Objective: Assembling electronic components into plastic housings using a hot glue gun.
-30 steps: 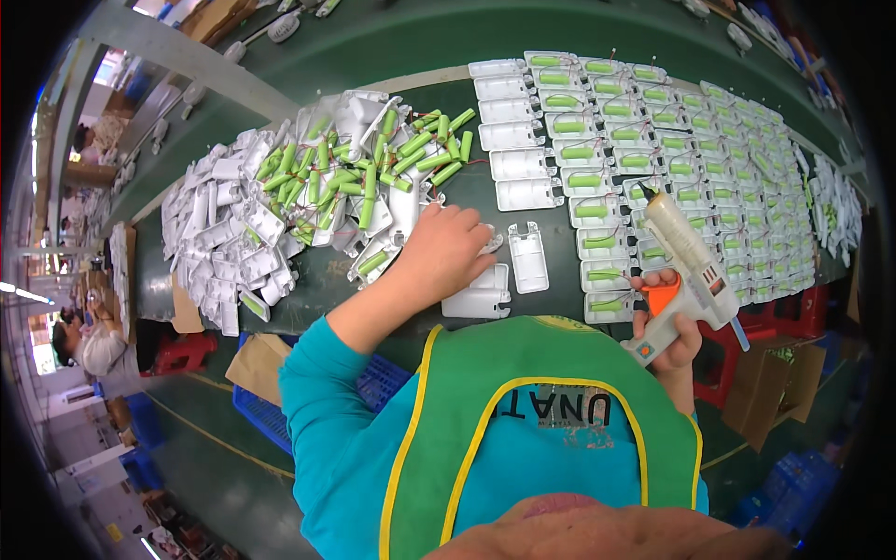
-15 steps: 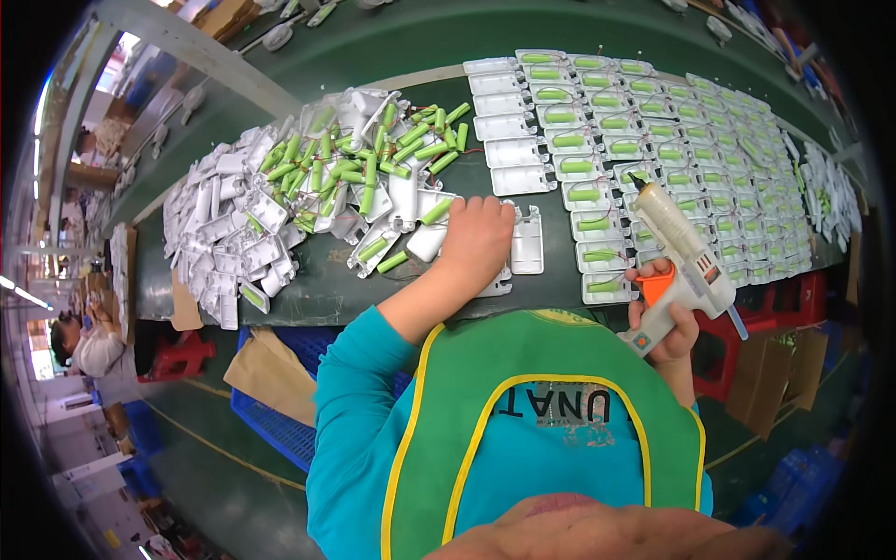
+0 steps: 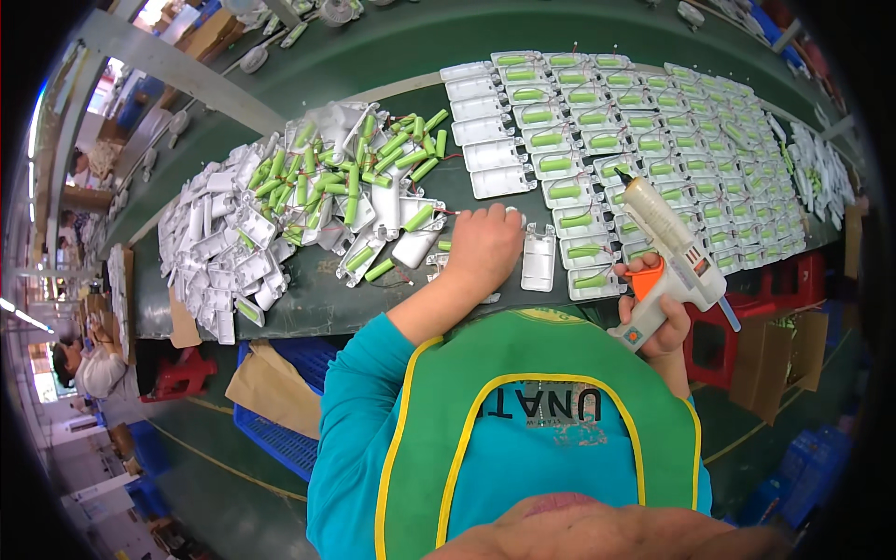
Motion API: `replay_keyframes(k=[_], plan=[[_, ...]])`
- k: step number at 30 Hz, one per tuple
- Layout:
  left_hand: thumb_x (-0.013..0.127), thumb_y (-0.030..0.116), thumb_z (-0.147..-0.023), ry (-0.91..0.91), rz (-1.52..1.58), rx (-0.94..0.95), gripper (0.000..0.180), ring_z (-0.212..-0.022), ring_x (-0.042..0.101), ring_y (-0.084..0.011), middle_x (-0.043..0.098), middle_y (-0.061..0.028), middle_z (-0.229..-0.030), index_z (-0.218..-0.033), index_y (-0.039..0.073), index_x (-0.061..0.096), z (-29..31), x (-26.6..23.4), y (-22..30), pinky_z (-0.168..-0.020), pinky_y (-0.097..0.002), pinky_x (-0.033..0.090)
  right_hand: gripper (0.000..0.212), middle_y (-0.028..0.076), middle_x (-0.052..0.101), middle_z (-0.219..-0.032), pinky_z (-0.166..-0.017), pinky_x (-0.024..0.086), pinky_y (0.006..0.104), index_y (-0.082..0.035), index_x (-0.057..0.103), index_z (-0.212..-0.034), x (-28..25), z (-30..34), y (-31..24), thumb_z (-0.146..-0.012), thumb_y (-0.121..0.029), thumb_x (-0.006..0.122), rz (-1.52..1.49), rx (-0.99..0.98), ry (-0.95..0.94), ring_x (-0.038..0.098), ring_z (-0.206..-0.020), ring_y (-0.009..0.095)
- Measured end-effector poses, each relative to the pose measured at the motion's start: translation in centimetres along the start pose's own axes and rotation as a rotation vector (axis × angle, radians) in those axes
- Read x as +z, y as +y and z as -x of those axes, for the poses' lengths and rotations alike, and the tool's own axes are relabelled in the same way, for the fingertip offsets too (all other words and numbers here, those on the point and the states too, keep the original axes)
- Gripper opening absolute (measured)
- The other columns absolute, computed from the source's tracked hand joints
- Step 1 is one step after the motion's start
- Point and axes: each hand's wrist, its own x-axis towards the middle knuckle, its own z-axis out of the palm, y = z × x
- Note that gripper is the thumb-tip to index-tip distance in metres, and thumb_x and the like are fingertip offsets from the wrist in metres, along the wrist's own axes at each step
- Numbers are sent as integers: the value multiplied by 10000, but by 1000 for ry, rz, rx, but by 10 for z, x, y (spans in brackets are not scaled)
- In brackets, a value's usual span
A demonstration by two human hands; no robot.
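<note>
My left hand [image 3: 487, 245] is over the table with its fingers curled down and closed. Its palm hides whatever is between the fingertips; a bit of white plastic shows beside the knuckles. Just right of it lies a single white plastic case half [image 3: 539, 263] without a battery. My right hand [image 3: 661, 322] is wrapped around the grip of a white hot glue gun [image 3: 686, 266] with an orange trigger. The gun's dark nozzle points up and away over rows of white case halves [image 3: 590, 280] holding green batteries. A loose green battery [image 3: 380, 270] lies left of my left hand.
A heap of white casings [image 3: 219, 247] and a pile of green batteries [image 3: 322, 177] cover the table's left. Several case halves without batteries [image 3: 497, 181] form a column beyond my left hand. Below the table edge are a blue crate [image 3: 271, 434], red stools [image 3: 723, 350] and a cardboard box [image 3: 770, 369].
My left hand has moved slightly right relative to the table. The single case half beside it has shifted right and nearer to me. The glue gun stays in my right hand.
</note>
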Motion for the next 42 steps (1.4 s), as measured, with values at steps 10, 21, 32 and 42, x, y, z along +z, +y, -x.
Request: replay_keyframes(k=[10,21,32,42], plan=[[750,409,-698,-31,76,-16,377,-825,564,-254,570,-69,-812,-842,77,646,9,-14,16,-748,-418,383,577,163,532,-1199,-613,569,339,12,420,-1291,1,1,0,-802,-207,634,8,7,6,463,-1232,337],[618,96,-732,-27,31,201,228,-897,551,-239,565,-50,-926,-959,113,610,2,1,0,-795,-408,374,580,161,530,-1206,-617,567,345,7,419,-1292,2,3,1,-797,-208,631,-2,12,8,465,-1226,336],[611,100,-765,8,68,306,90,-818,539,-218,543,-21,-798,-850,132,602,-12,3,-30,-771,-379,377,560,158,535,-1197,-610,567,339,7,427,-1287,1,0,4,-803,-201,619,-12,32,21,468,-1228,344],[677,169,-750,58,73,241,122,-795,540,-222,544,-30,-792,-796,118,576,-20,15,-26,-704,-380,374,581,163,541,-1205,-614,564,339,12,417,-1303,0,-2,6,-803,-204,620,0,47,24,473,-1228,338]])
